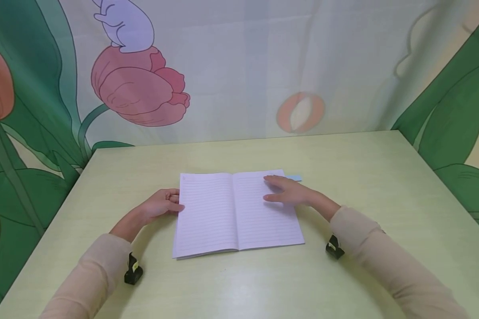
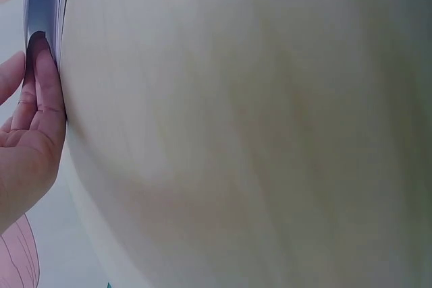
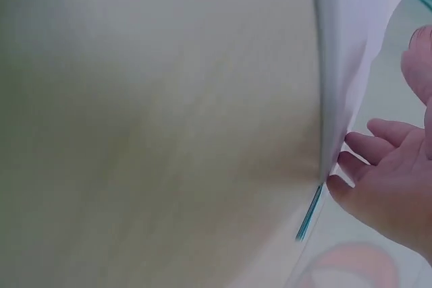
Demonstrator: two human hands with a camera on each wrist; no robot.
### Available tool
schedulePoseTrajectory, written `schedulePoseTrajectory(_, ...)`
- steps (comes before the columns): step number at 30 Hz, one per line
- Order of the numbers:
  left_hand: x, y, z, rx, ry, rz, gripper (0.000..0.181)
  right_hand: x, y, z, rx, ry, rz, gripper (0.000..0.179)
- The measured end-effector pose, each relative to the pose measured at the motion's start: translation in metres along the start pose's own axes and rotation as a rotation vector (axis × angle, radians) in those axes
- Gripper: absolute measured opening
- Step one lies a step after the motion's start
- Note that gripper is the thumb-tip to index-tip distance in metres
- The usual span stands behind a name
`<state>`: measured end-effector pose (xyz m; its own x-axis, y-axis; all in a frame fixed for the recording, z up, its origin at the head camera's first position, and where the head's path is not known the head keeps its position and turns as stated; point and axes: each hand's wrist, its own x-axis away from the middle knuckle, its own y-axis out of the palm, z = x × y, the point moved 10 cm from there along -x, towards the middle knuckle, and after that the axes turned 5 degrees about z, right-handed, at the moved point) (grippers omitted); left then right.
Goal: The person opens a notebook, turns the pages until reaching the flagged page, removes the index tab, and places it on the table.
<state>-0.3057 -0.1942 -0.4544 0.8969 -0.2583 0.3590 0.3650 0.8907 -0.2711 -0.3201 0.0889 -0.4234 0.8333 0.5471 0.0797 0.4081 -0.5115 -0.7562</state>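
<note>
A notebook (image 1: 207, 212) with lined white pages lies spread on the table, its fold running down the middle. At its left edge my left hand (image 1: 162, 205) holds a leaf, the thumb over the page and the fingers beneath it. In the left wrist view, the fingers (image 2: 46, 92) of that hand reach in between the leaf and the thicker stack of pages. My right hand (image 1: 289, 191) is over the upper right page, thumb and fingers spread apart. From the right wrist, its fingertips (image 3: 341, 187) appear right at the page edge, curled round nothing.
A light blue tab (image 1: 294, 178) sticks out past the notebook's upper right edge. The pale wooden table (image 1: 239, 288) ends at a printed curtain (image 1: 223, 88) behind. Small black devices hang below both sleeve cuffs, the left one (image 1: 133, 270) close to the tabletop.
</note>
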Motion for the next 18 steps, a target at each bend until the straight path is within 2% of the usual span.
schedulePoseTrajectory(4,0.0,0.0,-0.001,0.0,0.0,0.0,0.056,-0.001,-0.009,0.019,0.115,0.023,0.021,0.074)
schedulePoseTrajectory(8,-0.002,0.0,-0.003,0.002,-0.009,-0.001,0.055,-0.001,-0.013,0.035,0.233,0.06,0.006,0.08)
schedulePoseTrajectory(18,-0.001,-0.001,-0.002,0.022,0.001,-0.016,0.054,0.0,-0.018,0.037,0.26,0.082,-0.024,0.085)
